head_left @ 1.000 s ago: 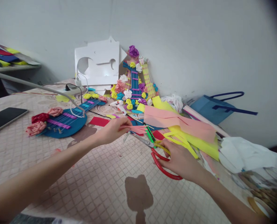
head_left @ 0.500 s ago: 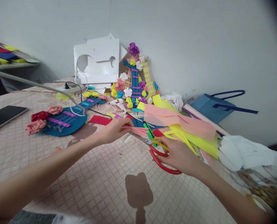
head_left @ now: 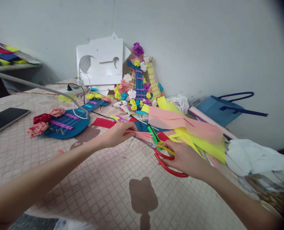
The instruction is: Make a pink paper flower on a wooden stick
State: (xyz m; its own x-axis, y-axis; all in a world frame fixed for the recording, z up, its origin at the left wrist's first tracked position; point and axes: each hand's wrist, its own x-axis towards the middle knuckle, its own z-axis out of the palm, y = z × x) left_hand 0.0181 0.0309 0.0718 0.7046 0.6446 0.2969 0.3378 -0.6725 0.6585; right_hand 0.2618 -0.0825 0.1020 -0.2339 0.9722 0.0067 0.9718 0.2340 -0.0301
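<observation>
left fingers (head_left: 130, 126) pinching pink paper strips (head_left: 145, 135) that poke right, right fingers (head_left: 172, 146) curled round red-handled scissors (head_left: 152, 144) aimed left alongside

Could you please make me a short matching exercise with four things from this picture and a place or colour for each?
Things:
1. Scissors
2. Pink strips
3. Phone
4. Glue gun

Places or colours:
A. On the table, at the picture's left edge
B. In the right hand
C. Mostly white
D. In the left hand

Right pairs: 1-B, 2-D, 3-A, 4-C
</observation>
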